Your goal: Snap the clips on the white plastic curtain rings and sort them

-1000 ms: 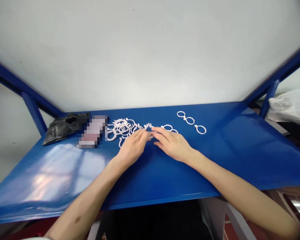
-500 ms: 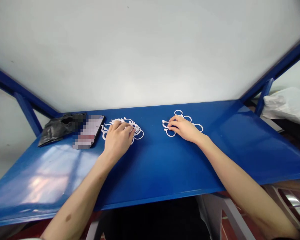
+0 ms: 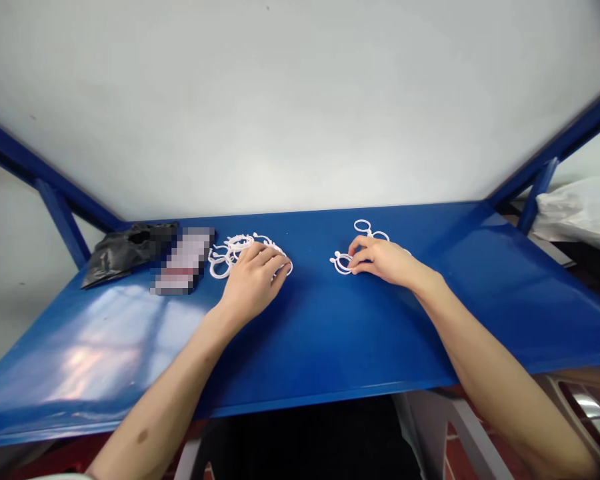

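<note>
My left hand (image 3: 253,283) lies over the right part of a pile of white rings (image 3: 221,269). Its thumb and curled fingers meet on a white ring (image 3: 291,269) at the pile's edge, mostly hidden beneath them. To the right, my right hand (image 3: 387,260) pinches a white ring (image 3: 344,265) between thumb and fingers. That ring carries a small round knob and overlaps a second ring just left of it. Behind the right hand lie more white rings (image 3: 363,226), some partly covered by the hand.
Everything lies on a blue tabletop (image 3: 300,333) against a pale wall. At the left are a black plastic bag (image 3: 115,260) and a blurred-out phone (image 3: 183,261). Blue braces (image 3: 63,220) rise at both ends. A white plastic bag (image 3: 580,210) sits beyond the right end.
My left hand has shifted right across the pile, uncovering more rings on its left. Under my right hand, the two front rings have come together and now overlap.
</note>
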Motion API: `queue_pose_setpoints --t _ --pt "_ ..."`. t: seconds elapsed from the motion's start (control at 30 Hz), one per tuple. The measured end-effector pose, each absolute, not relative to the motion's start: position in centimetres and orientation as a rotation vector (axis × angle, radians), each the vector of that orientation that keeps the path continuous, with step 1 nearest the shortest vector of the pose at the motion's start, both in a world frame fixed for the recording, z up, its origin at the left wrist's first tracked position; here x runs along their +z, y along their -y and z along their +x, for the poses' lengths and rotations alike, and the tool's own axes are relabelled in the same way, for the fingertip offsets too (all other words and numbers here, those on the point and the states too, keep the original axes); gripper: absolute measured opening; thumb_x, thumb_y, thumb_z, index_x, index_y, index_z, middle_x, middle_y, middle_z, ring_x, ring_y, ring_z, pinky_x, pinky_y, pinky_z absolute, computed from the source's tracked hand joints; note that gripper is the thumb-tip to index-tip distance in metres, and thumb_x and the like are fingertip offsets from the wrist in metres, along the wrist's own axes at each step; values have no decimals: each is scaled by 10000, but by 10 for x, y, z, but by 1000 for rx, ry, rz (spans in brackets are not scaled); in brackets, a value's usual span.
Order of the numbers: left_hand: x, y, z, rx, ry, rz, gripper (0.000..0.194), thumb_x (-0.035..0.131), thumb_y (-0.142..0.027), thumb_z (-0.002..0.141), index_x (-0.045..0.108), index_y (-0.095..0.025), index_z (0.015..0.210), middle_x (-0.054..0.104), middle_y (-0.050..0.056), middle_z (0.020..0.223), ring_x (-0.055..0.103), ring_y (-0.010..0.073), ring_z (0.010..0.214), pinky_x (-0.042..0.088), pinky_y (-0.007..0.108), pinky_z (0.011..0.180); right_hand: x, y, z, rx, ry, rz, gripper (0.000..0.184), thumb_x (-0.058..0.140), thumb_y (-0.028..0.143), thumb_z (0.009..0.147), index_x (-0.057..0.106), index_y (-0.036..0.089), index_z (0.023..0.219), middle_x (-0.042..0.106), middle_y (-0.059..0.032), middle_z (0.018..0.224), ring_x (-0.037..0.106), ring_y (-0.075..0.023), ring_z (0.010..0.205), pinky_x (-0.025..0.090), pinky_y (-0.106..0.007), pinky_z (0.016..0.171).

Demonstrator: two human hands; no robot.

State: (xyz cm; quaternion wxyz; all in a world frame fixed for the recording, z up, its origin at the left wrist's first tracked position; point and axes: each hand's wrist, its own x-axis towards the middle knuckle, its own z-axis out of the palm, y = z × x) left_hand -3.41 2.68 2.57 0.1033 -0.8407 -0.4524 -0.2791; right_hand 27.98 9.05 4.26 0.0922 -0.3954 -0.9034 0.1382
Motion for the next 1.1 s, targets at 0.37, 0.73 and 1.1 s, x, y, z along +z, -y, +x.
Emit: queue_pose_setpoints --t 0.37,0.73,1.1 --pt "23 -25 -32 -812 1315 -2562 205 531 -239 1002 730 -213 960 747 59 950 596 229 913 521 411 882 34 -101 278 -20 2308 -1408 168 509 287 1022 654 206 1048 684 -76 1055 652 -233 923 479 -328 712" --pt "19 -23 -29 -803 1276 -2633 203 533 -245 1007 728 -197 979 746 67 948 593 228 907 533 409 855 9 -127 276 -57 2351 -1476 184 547 236 1000 707 166 1058 718 -134 1009 602 -305 1026 483 -441 859" --pt "14 -19 -22 -803 1249 -2659 208 547 -211 992 704 -179 1124 742 88 1095 617 234 989 558 425 923 27 -78 234 307 2371 -963 123 567 239 1011 670 201 1064 711 -75 1041 620 -219 1031 510 -374 906"
